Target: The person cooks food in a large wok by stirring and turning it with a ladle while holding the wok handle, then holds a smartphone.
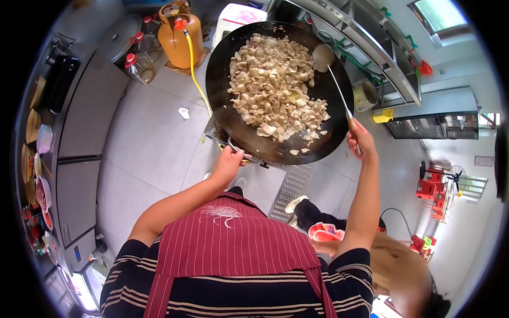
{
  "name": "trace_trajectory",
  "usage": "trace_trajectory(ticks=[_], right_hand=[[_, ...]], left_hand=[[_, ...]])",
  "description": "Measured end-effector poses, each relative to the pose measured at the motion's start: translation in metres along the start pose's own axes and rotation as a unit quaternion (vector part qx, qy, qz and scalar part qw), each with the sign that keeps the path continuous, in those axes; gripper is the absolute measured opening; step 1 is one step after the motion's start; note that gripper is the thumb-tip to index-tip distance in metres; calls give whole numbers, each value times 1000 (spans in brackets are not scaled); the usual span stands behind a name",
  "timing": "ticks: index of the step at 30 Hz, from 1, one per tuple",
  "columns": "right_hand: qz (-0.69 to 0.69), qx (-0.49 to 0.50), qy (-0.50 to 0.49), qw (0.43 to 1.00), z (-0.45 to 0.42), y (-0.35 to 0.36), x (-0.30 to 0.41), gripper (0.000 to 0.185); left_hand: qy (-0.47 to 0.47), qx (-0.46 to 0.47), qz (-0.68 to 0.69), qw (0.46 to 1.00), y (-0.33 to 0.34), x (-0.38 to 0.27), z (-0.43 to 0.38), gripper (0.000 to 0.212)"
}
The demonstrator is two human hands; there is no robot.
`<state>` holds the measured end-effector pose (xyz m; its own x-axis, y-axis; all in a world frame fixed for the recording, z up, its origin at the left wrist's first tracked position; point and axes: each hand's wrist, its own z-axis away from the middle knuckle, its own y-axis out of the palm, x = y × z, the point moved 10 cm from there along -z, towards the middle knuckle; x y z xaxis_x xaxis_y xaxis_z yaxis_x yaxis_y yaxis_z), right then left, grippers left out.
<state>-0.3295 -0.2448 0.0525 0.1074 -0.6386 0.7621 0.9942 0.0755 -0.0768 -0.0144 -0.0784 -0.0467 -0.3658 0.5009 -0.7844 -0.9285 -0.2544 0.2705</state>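
Note:
A large black wok (pixel 274 153) stands in front of me, holding a heap of pale sliced meat (pixel 274 83). My left hand (pixel 230 163) grips the metal handle (pixel 234 147) at the wok's near left edge. In my right hand (pixel 362 139) is the wooden grip of a long-handled wok spatula (pixel 338 85). The spatula's broad round head lies at the upper right inside the wok, beside the meat. A few loose slices are scattered on the wok's near side. Below the wok, part of the burner stand shows.
An orange gas cylinder (pixel 181 43) with a yellow hose (pixel 195 75) stands beyond at the left, near oil bottles (pixel 141 69). Steel sinks (pixel 381 47) run along the upper right. A grey counter (pixel 79 115) lines the left side. Close to my right, another person (pixel 397 270) is near a red container (pixel 326 232).

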Motion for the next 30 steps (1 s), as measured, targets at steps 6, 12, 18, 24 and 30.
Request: trace_trajectory(ticks=[6,12,18,24,30], right_hand=[[246,143,-10,959,-21,97,32,38],[617,127,-345,696,67,149,49,45],[778,7,-81,623,165,62,5,49],[695,-44,-139,704,263,29,6,47],[541,-68,-25,838,313,21,-28,46]], left_hand=[[35,-15,1,999,-2,3,-3,10],[43,-37,11,998,-4,1,-4,10],[31,-34,28,999,-4,7,-7,11],[3,-1,33,999,1,11,-9,10],[-30,2,54,998,3,6,-4,9]])
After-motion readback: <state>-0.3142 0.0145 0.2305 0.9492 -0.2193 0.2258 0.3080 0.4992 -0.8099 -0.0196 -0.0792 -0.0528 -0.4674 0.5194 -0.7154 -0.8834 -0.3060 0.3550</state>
